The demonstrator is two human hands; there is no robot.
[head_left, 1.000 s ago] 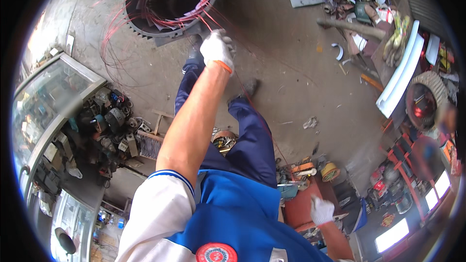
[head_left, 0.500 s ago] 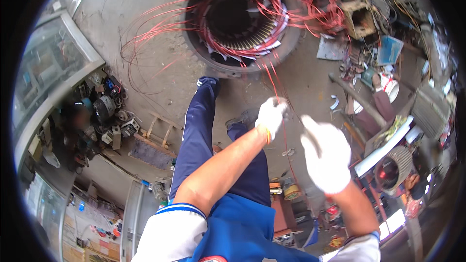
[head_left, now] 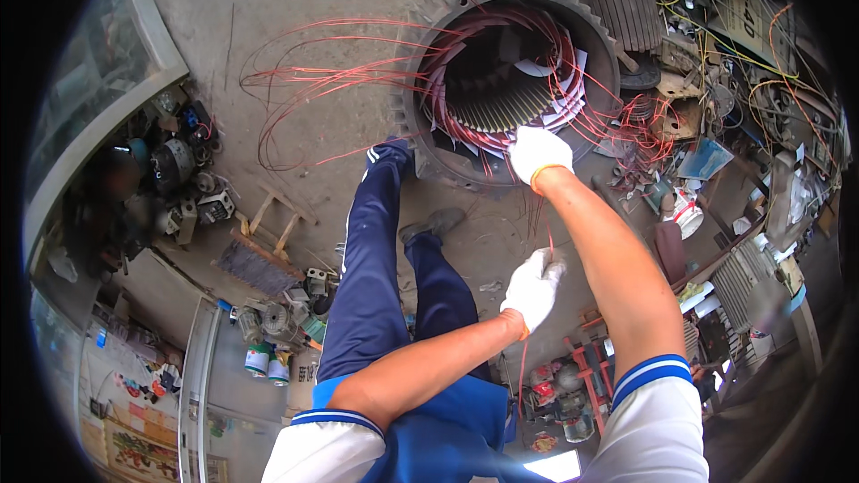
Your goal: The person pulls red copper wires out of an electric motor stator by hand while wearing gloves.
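A large grey motor stator stands on the floor in front of me, its bore facing up. Red winding wire lines its inner ring, with white paper slips among the coils. My right hand, in a white glove, is at the stator's near rim, fingers curled in at the red wires there; their tips are partly hidden. Closer to me, my gloved left hand is closed around a thin red wire. That strand runs up toward my right hand and trails down below my left.
Loose red wire loops spread left over the floor; a tangle lies right. Scrap and cables crowd the right side. A small wooden frame, motor parts and paint cans stand left, near a glass-panelled frame.
My right hand has gone from beside me up to the stator's near rim. My left hand has come down toward me, still on the wire. The view has shifted.
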